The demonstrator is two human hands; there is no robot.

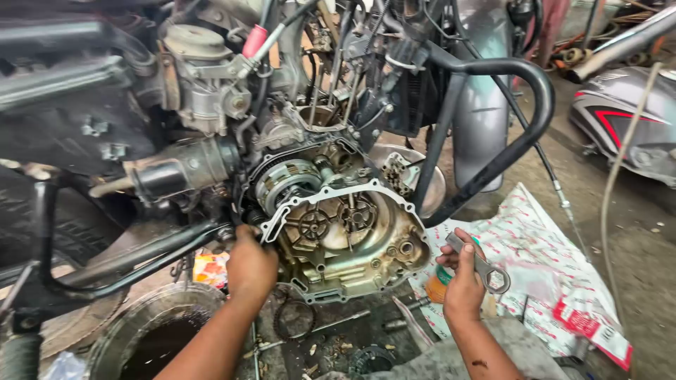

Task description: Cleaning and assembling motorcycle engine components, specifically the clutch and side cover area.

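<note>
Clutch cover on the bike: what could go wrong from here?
The clutch cover hangs half off the engine, steadied only by the left hand; it might drop. The right hand holds a ring spanner and cannot help. The open clutch could catch grit.

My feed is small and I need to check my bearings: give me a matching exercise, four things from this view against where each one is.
Things:
1. spanner
2. left hand
3. black crash bar
4. printed plastic sheet

Places:
A. spread on the ground at the right
B. at the left edge of the open engine case
C. held in the right hand
D. curving round in front of the engine, upper right

Pairs: 1-C, 2-B, 3-D, 4-A
</note>
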